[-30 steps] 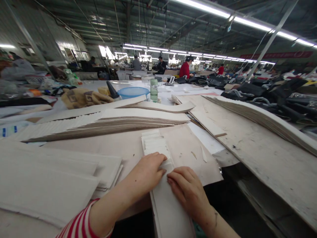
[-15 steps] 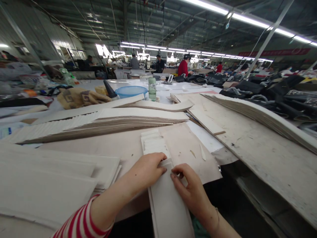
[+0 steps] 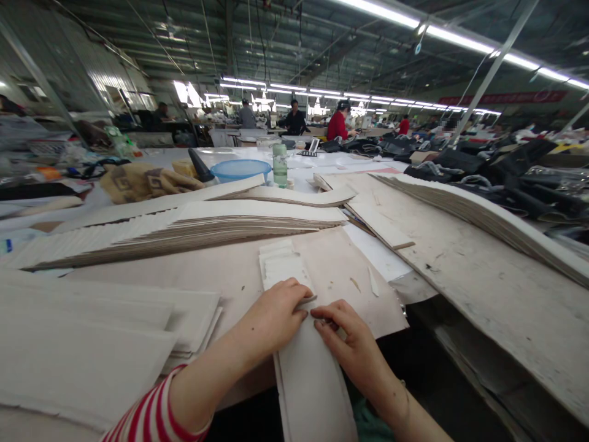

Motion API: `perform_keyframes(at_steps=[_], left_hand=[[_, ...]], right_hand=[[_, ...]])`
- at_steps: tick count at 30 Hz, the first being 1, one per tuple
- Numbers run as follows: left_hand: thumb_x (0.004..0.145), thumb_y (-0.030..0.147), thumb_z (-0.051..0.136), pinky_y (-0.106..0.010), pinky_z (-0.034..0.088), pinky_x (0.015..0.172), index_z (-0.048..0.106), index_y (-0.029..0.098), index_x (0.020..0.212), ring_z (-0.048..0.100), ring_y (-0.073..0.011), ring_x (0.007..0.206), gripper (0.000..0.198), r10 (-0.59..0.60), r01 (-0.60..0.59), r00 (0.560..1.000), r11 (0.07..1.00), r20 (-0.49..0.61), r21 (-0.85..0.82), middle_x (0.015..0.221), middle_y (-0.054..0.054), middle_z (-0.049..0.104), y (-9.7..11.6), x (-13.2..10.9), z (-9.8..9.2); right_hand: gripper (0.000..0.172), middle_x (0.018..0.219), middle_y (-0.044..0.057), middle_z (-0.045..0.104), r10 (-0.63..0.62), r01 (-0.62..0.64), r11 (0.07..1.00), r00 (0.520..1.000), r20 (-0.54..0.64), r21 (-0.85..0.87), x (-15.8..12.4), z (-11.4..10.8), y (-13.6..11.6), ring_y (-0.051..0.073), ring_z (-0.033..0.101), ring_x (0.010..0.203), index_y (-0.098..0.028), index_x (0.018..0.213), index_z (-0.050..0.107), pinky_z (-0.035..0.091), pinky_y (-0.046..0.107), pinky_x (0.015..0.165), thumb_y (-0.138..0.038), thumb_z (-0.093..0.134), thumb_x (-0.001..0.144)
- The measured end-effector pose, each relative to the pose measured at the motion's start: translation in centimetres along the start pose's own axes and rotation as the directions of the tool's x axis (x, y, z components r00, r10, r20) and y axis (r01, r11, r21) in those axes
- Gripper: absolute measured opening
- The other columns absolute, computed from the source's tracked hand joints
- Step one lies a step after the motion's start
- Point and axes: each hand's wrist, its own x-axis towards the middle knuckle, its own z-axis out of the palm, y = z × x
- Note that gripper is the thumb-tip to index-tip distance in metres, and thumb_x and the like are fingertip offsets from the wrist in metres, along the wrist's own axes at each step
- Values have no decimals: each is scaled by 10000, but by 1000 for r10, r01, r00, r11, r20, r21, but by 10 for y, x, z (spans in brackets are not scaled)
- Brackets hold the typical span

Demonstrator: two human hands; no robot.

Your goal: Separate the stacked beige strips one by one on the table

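Observation:
A long off-white strip [image 3: 313, 387], which looks like card or fabric-backed board, runs from the lower edge up to my hands. My left hand [image 3: 278, 310] is closed on its far end, with the end edge lifted between thumb and fingers. At the strip's right side, my right hand [image 3: 347, 334] has its thumb and fingertips pinched close together; whether anything small is between them is hidden. Beyond the left hand lies a row of overlapping white strip ends [image 3: 281, 258], staggered on a pale sheet [image 3: 230, 264].
A tall fanned stack of strips [image 3: 207, 224] crosses behind my hands. Wide white sheets [image 3: 83, 356] lie at left. A board [image 3: 483, 264] at right bears another stack [image 3: 497, 221]. Farther back are a blue basin [image 3: 242, 170], a green bottle [image 3: 280, 166] and co-workers.
My right fingertips have moved slightly left, closer to my left hand. The far end of the strip now tips up at its edge. The view has shifted a little.

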Motion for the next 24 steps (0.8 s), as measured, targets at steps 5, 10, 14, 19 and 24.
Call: perform_keyframes(at_steps=[5, 10, 14, 19, 24], left_hand=[[777, 134, 434, -291, 397, 859, 585, 199, 977, 498, -180, 956, 259, 65, -65, 998, 997, -16, 33, 965, -42, 563, 1, 0, 4], [828, 124, 371, -289, 411, 782, 572, 185, 851, 492, -178, 880, 211, 118, -114, 993, 981, -16, 158, 894, -45, 544, 3, -2, 8], [823, 105, 375, -309, 404, 789, 558, 187, 924, 476, -189, 886, 224, 140, -133, 990, 961, -11, 242, 917, -51, 537, 6, -5, 10], [811, 87, 393, -340, 405, 773, 536, 172, 990, 466, -209, 890, 245, 139, -141, 990, 928, 28, 346, 942, -60, 540, 12, -8, 13], [827, 98, 389, -363, 403, 758, 491, 155, 1082, 460, -219, 901, 281, 145, -154, 988, 899, 51, 410, 964, -68, 535, 14, -10, 14]], right_hand=[[183, 820, 29, 547, -25, 25, 999, 1000, -8, -38, -1, -1, -2, 147, 541, 779, -220, 942, 616, 463, 272, 698, -203, 475, 828], [204, 808, 30, 526, -46, 44, 991, 999, -8, -123, -1, 0, -4, 153, 530, 782, -222, 980, 611, 456, 284, 707, -206, 463, 840], [218, 802, 32, 529, -78, 73, 982, 997, -20, -176, -1, 0, -3, 157, 532, 772, -224, 994, 609, 457, 290, 703, -195, 455, 842], [189, 786, 38, 554, -121, 111, 970, 992, -34, -218, -1, 0, -4, 165, 536, 768, -208, 951, 605, 454, 299, 700, -191, 453, 840], [71, 773, 32, 562, -101, 85, 968, 993, -56, -238, 0, -1, -4, 165, 529, 753, -192, 821, 554, 453, 310, 688, -200, 484, 821]])
